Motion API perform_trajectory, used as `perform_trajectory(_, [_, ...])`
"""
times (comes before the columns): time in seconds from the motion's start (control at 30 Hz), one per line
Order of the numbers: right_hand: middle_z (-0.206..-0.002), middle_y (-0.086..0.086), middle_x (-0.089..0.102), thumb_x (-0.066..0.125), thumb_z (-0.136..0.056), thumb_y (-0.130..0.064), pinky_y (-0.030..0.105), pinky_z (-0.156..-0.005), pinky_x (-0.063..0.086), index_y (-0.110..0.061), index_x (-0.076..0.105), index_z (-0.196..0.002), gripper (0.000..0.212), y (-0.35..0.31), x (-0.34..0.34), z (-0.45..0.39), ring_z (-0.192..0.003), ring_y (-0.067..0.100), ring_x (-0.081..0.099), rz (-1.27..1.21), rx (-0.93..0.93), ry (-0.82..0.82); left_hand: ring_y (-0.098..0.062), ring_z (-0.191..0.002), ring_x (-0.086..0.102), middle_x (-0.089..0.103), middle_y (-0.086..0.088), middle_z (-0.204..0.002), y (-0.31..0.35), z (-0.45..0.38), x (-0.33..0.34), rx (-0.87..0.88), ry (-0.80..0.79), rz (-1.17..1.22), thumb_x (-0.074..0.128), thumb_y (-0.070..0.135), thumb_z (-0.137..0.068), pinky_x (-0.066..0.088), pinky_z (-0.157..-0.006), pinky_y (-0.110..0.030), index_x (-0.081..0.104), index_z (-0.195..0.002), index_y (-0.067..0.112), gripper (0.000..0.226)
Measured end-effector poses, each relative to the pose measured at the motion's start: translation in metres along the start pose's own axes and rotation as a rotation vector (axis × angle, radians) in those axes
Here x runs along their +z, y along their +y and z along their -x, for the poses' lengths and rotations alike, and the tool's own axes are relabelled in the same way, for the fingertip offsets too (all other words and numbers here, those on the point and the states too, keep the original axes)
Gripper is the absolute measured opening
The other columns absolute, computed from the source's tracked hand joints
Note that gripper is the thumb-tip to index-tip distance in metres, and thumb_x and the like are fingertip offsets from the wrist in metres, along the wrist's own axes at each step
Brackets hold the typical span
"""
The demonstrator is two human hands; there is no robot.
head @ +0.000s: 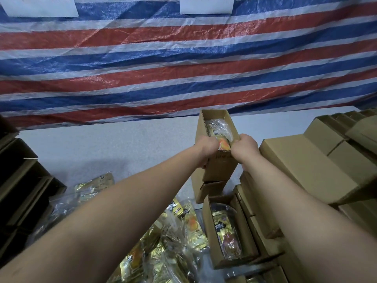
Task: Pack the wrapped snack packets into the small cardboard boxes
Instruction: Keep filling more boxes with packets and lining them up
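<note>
Where a pale grey, finely speckled tabletop (pixel 126 148) meets the back of the workspace, a woven plastic tarpaulin (pixel 183 64) in red, white and blue stripes hangs as a wall, its sheen creased, with two white paper notices (pixel 206 4) fixed near its top edge. Both bare forearms reach forward to a small open-topped brown corrugated cardboard box (pixel 219 164) held above the table. The left hand (pixel 206 145) grips the box's near-left rim with curled fingers; the right hand (pixel 244 147) grips the near-right rim likewise. Inside lie glossy wrapped snack packets (pixel 221 131), clear crinkled film over an orange-and-red print. Directly below, a second open cardboard box (pixel 210 231) rests at the table's near edge, holding a dark packet with gold lettering (pixel 225 231). Left of it spreads a loose heap of gold foil snack packets (pixel 163 252) under transparent plastic. Stacks of closed plain cardboard cartons (pixel 310 166), rectangular and matte, fill the right side; flattened, dark-shadowed cardboard (pixel 22 180) is stacked along the left edge.
</note>
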State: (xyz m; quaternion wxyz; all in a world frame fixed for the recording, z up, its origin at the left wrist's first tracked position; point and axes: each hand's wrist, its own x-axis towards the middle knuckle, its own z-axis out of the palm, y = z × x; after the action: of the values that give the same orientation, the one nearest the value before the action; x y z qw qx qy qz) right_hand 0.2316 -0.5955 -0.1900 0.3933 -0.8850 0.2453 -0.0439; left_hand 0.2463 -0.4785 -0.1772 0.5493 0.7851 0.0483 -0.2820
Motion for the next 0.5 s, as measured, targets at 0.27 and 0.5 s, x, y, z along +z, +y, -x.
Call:
perform_trajectory(0.27, [-0.105, 0.014, 0.058, 0.042, -0.098, -0.008, 0.027, -0.055, 0.038, -0.005, 0.057, -0.112, 0.021, 0.005, 0.003, -0.015, -0.089, 0.028, 0.056, 0.033, -0.004, -0.031, -0.042, -0.118, 0.055, 0.059, -0.022, -0.129, 0.0, -0.01, 0.003, -0.06, -0.026, -0.001, 0.037, 0.02, -0.105, 0.046, -0.089, -0.055, 0.049, -0.137, 0.005, 0.038])
perform_trajectory(0.5, [-0.117, 0.013, 0.059, 0.038, -0.102, -0.016, 0.026, -0.055, 0.035, -0.005, 0.057, -0.121, 0.029, 0.015, 0.008, -0.014, -0.094, 0.024, 0.053, 0.044, -0.002, -0.022, -0.033, -0.103, 0.058, 0.058, -0.016, -0.128, -0.008, -0.007, 0.006, -0.091, 0.004, 0.064, 0.038, 0.03, -0.104, 0.045, -0.074, -0.041, 0.043, -0.143, 0.008, 0.045])
